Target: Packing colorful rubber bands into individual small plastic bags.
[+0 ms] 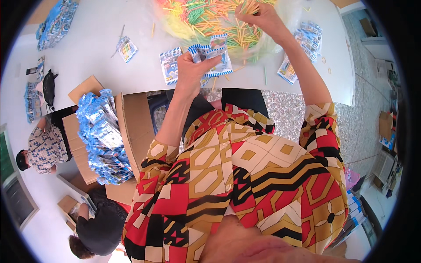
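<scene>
My left hand [192, 72] is closed round several blue-and-white printed plastic packets [219, 51] above the table's near edge. Over a large clear plastic bag [263, 47], my right hand [266, 21] pinches a small bunch of thin coloured sticks [249, 8]. More thin sticks [210, 22] in orange, green, yellow and pink fill the bag in a loose heap. Beside my left hand lies another packet [170, 65], flat on the white table [96, 48]. Under my right forearm is a pile of packets [307, 41], some with sticks showing inside.
An open cardboard box [133, 127] heaped with blue packets [101, 131] stands left of me. A single packet [127, 49] lies near a thin tool [118, 40]. Bundled packets [57, 24] sit far left. Two people [48, 147] [103, 223] work at the left.
</scene>
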The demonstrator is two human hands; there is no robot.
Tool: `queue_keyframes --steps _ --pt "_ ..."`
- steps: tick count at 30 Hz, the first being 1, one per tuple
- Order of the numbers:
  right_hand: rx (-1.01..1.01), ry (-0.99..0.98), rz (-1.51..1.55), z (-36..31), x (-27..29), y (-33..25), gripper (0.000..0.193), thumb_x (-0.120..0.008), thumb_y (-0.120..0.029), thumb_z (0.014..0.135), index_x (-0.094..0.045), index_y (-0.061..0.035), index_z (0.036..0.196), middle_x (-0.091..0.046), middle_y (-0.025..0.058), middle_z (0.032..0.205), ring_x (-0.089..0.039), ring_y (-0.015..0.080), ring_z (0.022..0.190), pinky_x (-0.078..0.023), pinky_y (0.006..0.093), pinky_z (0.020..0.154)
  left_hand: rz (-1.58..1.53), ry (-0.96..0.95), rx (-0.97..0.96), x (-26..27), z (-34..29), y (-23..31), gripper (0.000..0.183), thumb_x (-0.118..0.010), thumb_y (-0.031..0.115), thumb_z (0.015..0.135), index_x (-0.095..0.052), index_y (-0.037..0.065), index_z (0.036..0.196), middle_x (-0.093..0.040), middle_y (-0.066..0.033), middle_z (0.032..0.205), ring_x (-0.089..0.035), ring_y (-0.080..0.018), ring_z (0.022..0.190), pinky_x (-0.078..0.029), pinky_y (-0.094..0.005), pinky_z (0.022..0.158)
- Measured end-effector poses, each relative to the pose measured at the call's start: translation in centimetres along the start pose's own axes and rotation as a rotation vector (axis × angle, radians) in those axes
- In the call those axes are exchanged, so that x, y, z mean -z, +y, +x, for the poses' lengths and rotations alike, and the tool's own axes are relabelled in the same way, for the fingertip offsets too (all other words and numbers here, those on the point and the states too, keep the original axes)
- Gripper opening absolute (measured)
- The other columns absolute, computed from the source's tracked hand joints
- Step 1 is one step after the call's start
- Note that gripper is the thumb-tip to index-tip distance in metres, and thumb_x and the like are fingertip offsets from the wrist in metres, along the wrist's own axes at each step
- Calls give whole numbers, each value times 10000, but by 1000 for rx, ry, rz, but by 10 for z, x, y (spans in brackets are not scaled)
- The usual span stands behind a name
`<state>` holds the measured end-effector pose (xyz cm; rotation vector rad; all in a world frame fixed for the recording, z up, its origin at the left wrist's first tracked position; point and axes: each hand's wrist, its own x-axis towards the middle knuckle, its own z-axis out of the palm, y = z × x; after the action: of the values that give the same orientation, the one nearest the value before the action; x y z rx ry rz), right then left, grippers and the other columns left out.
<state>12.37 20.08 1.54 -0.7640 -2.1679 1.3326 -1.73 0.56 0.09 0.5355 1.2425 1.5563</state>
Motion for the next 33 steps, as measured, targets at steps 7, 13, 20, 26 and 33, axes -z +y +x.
queue_keyframes --steps 7,13,20,26,33 --pt "86 -137 474 -24 3 -88 93 -664 -43 775 -625 -10 852 -596 -3 767 -521 51 650 -413 197 562 -6 -32 -36 -7 9 -6 200 -701 -15 715 -633 2 902 -652 -47 841 -601 -87 701 -492 -239 643" --pt "821 -342 325 -17 -4 -56 127 -639 -61 804 -606 -1 911 -573 10 789 -486 48 696 -388 195 602 42 -88 -33 -12 15 -9 206 -708 -1 711 -637 4 904 -654 -47 826 -603 -87 692 -492 -235 636" --pt "66 -345 -13 -31 -4 -76 123 -608 -161 844 -603 -64 919 -553 -48 774 -487 21 692 -391 192 607 89 -110 -53 -10 19 -11 187 -714 21 710 -636 -9 877 -653 -50 800 -604 -86 680 -491 -230 626" --pt "19 -310 41 -28 4 -89 194 -561 -163 875 -587 8 961 -563 34 824 -491 83 746 -403 231 644 87 -132 -63 -17 22 -4 195 -721 33 710 -633 -9 878 -652 -56 811 -601 -83 683 -493 -226 632" --pt "219 -119 -203 -24 2 -70 309 -439 -243 935 -578 22 1012 -559 112 942 -516 189 892 -412 304 800 80 -200 -77 -16 29 -7 222 -692 3 740 -633 4 954 -659 -55 894 -622 -109 766 -506 -252 722"
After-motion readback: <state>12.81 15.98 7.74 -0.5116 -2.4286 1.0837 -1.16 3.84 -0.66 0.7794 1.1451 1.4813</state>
